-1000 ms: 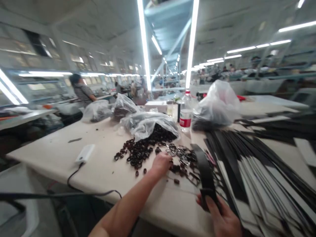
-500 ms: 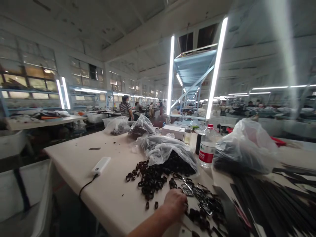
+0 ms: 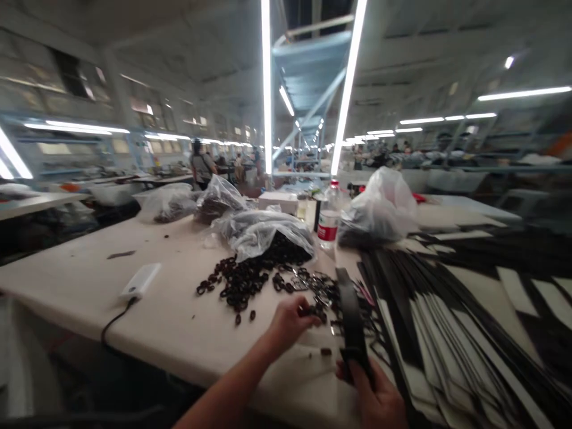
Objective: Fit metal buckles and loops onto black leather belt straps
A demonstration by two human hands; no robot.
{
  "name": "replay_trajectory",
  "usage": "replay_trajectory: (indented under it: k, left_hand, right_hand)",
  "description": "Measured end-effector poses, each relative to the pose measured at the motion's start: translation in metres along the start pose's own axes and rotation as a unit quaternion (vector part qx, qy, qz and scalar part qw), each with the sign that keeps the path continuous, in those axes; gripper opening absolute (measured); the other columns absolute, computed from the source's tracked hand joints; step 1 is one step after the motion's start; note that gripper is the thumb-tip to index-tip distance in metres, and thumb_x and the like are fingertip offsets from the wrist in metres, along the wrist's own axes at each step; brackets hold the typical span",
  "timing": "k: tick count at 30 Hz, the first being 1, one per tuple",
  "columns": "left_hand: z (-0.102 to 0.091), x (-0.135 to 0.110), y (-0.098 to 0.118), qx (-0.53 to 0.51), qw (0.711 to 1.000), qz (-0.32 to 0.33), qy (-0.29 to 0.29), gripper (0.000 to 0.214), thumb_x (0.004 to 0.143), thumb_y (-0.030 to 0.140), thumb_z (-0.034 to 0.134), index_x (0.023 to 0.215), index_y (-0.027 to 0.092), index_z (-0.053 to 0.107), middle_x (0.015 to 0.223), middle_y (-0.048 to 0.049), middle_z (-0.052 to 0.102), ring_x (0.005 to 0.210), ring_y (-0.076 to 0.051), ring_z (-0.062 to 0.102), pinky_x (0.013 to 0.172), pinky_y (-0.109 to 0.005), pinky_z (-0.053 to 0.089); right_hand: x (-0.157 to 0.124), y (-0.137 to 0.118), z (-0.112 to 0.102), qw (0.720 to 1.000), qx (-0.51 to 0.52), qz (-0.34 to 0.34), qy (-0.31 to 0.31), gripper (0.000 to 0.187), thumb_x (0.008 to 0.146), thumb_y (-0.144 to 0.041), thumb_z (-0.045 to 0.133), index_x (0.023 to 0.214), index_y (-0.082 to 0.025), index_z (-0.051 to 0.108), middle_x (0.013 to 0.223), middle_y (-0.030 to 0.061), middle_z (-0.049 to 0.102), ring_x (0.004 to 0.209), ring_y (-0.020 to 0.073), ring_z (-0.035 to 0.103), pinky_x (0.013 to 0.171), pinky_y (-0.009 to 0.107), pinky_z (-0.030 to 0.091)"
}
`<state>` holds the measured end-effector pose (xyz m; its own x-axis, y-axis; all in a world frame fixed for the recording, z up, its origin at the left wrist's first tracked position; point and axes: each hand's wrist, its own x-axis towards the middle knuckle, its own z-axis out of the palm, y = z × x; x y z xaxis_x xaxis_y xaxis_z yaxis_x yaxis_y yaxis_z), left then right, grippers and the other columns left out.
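Note:
My right hand (image 3: 378, 390) is closed around the lower end of a black strap (image 3: 351, 313), which stands up from the grip. A dark band crosses the strap just above my fingers. My left hand (image 3: 288, 322) is at the near edge of a loose pile, thumb and fingers curled around small dark loops (image 3: 316, 312); the exact number held is hidden. Shiny metal buckles (image 3: 324, 286) lie just beyond it, partly behind the strap. More dark ring-like loops (image 3: 243, 283) spread from the mouth of a clear plastic bag (image 3: 261, 229).
Black strips with pale undersides (image 3: 429, 339) fan across the right of the table (image 3: 179, 304). A white box with a cable (image 3: 140, 281) lies at left. Behind stand a red-labelled bottle (image 3: 328, 223) and another filled bag (image 3: 379, 211). A person (image 3: 202, 167) stands further back.
The view has turned right and tipped down. My right hand has come into view with the black strap upright in it. My left hand stays at the pile of loops.

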<state>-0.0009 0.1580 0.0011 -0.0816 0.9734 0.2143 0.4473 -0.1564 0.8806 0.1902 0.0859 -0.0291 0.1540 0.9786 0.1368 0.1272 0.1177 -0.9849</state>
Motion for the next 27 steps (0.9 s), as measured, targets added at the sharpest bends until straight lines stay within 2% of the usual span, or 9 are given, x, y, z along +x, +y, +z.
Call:
replay_trajectory:
  k: [1, 3, 4, 8, 12, 16, 20, 25, 27]
  left_hand:
    - [-0.001, -0.002, 0.001, -0.024, 1.0, 0.002, -0.007, 0.024, 0.066, 0.026, 0.08, 0.066, 0.019, 0.056, 0.06, 0.0055, 0.058, 0.058, -0.012, 0.051, 0.056, -0.024, 0.038]
    - [-0.005, -0.002, 0.0, -0.063, 0.998, 0.012, -0.016, 0.024, 0.069, 0.033, 0.077, 0.068, 0.019, 0.058, 0.059, 0.0054, 0.058, 0.056, -0.012, 0.051, 0.055, -0.023, 0.039]
    - [-0.006, 0.0, -0.001, -0.079, 0.997, 0.014, -0.003, 0.025, 0.068, 0.035, 0.079, 0.069, 0.018, 0.06, 0.059, 0.0054, 0.058, 0.056, -0.011, 0.05, 0.054, -0.023, 0.038]
    - [-0.011, 0.005, -0.001, -0.158, 0.987, -0.028, -0.026, 0.031, 0.06, 0.039, 0.084, 0.069, 0.017, 0.064, 0.062, 0.0026, 0.064, 0.057, -0.011, 0.056, 0.055, -0.023, 0.042]
    - [-0.012, -0.005, 0.012, -0.219, 0.974, -0.042, -0.044, 0.033, 0.059, 0.04, 0.086, 0.07, 0.016, 0.066, 0.066, 0.0001, 0.069, 0.062, -0.014, 0.063, 0.063, -0.027, 0.052]
    - [-0.005, -0.021, 0.021, -0.228, 0.969, -0.035, -0.086, 0.032, 0.067, 0.044, 0.084, 0.079, 0.016, 0.072, 0.071, -0.0023, 0.072, 0.067, -0.015, 0.065, 0.071, -0.029, 0.054]
    - [0.005, -0.035, 0.022, -0.223, 0.965, -0.018, -0.133, 0.034, 0.074, 0.049, 0.079, 0.084, 0.017, 0.075, 0.075, -0.0025, 0.071, 0.071, -0.014, 0.063, 0.073, -0.028, 0.054]
    - [0.012, -0.044, 0.023, -0.213, 0.967, 0.009, -0.142, 0.036, 0.08, 0.053, 0.072, 0.09, 0.019, 0.077, 0.097, -0.0067, 0.074, 0.078, -0.016, 0.064, 0.072, -0.029, 0.055]
    - [0.013, -0.045, 0.024, -0.207, 0.969, 0.016, -0.131, 0.034, 0.079, 0.052, 0.074, 0.086, 0.018, 0.077, 0.098, -0.0074, 0.074, 0.077, -0.016, 0.065, 0.07, -0.029, 0.056]
  right_hand:
    - [-0.001, -0.001, 0.0, 0.999, 0.004, -0.017, -0.027, 0.043, 0.083, -0.066, 0.066, 0.08, -0.024, 0.074, 0.073, 0.0078, 0.075, 0.07, 0.0309, 0.073, 0.069, 0.037, 0.06]
    - [0.0, -0.003, 0.0, 0.999, 0.019, -0.032, -0.032, 0.041, 0.089, -0.06, 0.062, 0.085, -0.021, 0.072, 0.075, 0.0079, 0.075, 0.071, 0.0279, 0.072, 0.069, 0.034, 0.059]
    - [0.0, -0.003, 0.001, 0.998, 0.03, -0.032, -0.038, 0.039, 0.089, -0.058, 0.062, 0.085, -0.02, 0.071, 0.074, 0.0075, 0.075, 0.069, 0.0264, 0.072, 0.067, 0.033, 0.058]
    - [-0.001, -0.001, 0.006, 0.997, 0.052, -0.037, -0.033, 0.031, 0.092, -0.049, 0.063, 0.089, -0.019, 0.069, 0.075, 0.0058, 0.075, 0.068, 0.0225, 0.071, 0.065, 0.029, 0.055]
    - [-0.004, 0.0, 0.01, 0.996, 0.076, -0.036, -0.034, 0.029, 0.092, -0.047, 0.066, 0.09, -0.018, 0.068, 0.078, 0.0058, 0.076, 0.066, 0.0208, 0.072, 0.064, 0.027, 0.055]
    - [-0.004, -0.004, 0.011, 0.994, 0.104, -0.026, -0.023, 0.028, 0.09, -0.046, 0.066, 0.09, -0.018, 0.067, 0.076, 0.005, 0.075, 0.063, 0.0203, 0.072, 0.061, 0.026, 0.056]
    - [-0.003, -0.008, 0.011, 0.993, 0.109, -0.035, -0.015, 0.026, 0.09, -0.045, 0.065, 0.086, -0.019, 0.066, 0.072, 0.0041, 0.074, 0.062, 0.0196, 0.071, 0.06, 0.026, 0.056]
    - [-0.003, -0.007, 0.01, 0.992, 0.117, -0.044, -0.023, 0.03, 0.091, -0.048, 0.065, 0.09, -0.019, 0.066, 0.073, 0.0043, 0.073, 0.062, 0.0195, 0.07, 0.058, 0.026, 0.055]
    - [-0.003, -0.005, 0.011, 0.991, 0.119, -0.046, -0.025, 0.03, 0.092, -0.049, 0.065, 0.091, -0.019, 0.066, 0.075, 0.0045, 0.073, 0.062, 0.0192, 0.069, 0.059, 0.026, 0.055]
